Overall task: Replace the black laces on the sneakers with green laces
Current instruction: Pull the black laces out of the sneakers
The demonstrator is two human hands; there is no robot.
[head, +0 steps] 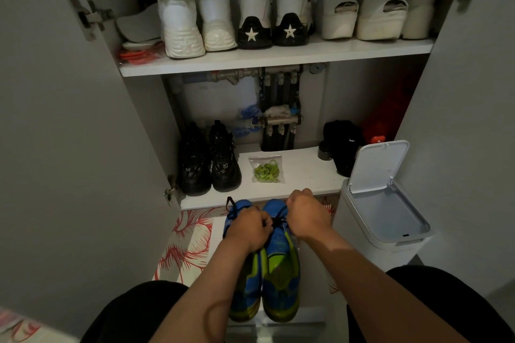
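Two blue and green sneakers (280, 273) lie side by side on the floor between my knees, toes pointing at the cabinet. My left hand (248, 227) rests over the left sneaker and pinches the black lace (278, 221) of the right one. My right hand (305, 213) is closed in a fist on the same lace, above the right sneaker's toe end. A loose black lace end (230, 203) sticks up from the left sneaker. A clear bag of green laces (266, 169) lies on the bottom shelf, just beyond my hands.
The open cabinet has a bottom shelf (301, 175) with black sneakers (209, 161) at left and a dark bundle (344, 145) at right. White shoes (250, 8) line the upper shelf. A white bin (381, 214) with raised lid stands at right. A floral mat (189, 245) covers the floor.
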